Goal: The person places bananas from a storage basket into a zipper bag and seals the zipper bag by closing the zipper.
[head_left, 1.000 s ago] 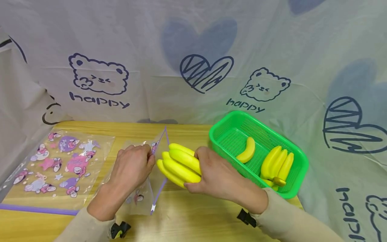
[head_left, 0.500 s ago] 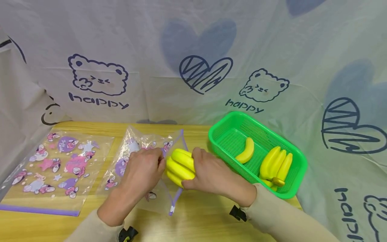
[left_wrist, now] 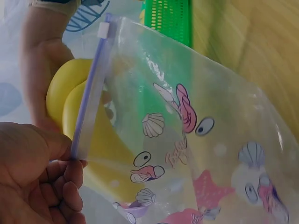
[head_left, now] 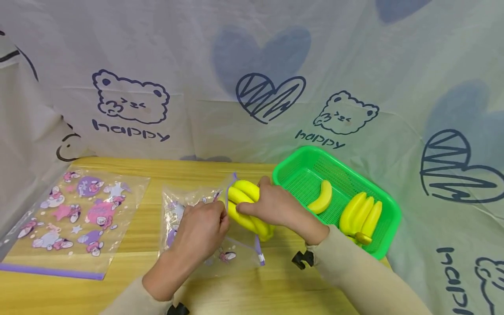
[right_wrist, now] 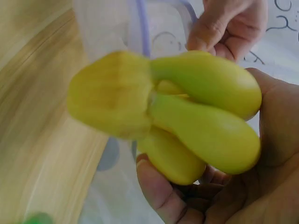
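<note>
In the head view my right hand grips a bunch of yellow bananas. The far end of the bunch is inside the mouth of a clear zip bag with purple edging and pink cartoon prints. My left hand pinches the bag's purple rim between thumb and fingers, as the left wrist view shows, where the white slider sits at the rim's upper end. Fingers and thumb of the right hand wrap the bunch in the right wrist view, with its stem end toward the camera.
A green basket stands at the right. It holds a single banana and another bunch. A second printed zip bag lies flat on the wooden table at the left. A patterned cloth hangs behind.
The right hand has turned the bunch and brought its end into the bag's mouth. My left hand and the bag have shifted to the right. The basket stays put.
</note>
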A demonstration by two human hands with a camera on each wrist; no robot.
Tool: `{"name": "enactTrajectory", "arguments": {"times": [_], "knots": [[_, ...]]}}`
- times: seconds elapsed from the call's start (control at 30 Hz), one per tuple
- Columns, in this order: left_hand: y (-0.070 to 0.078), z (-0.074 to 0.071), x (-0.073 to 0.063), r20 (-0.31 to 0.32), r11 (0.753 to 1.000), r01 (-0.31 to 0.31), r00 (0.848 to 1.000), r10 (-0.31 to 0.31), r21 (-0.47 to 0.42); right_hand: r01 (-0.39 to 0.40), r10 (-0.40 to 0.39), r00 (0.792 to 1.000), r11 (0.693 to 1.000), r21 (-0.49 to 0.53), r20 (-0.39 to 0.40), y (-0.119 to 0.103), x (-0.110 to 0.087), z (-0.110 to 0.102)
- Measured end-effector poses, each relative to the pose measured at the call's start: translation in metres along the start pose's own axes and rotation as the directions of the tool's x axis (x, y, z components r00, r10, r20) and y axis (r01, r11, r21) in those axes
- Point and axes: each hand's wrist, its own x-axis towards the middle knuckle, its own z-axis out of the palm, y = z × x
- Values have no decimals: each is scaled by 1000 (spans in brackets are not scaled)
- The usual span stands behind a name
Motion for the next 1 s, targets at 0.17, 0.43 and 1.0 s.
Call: {"name": "enactTrajectory", "arguments": {"times": [0.17,0.43,1.0], "knots": [[4,6,-4,-7,1000,-13,1000,13,-7,-19,17,999,999,50,31,7,5,-4],[4,13,-8,-39,995,-74,996,77,73,8,-1,991,999,-50,136,14,6,-17],[7,24,-8,-99,997,-63,993,59,-39,-49,53,998,978,203,-17,18,6,4]]}}
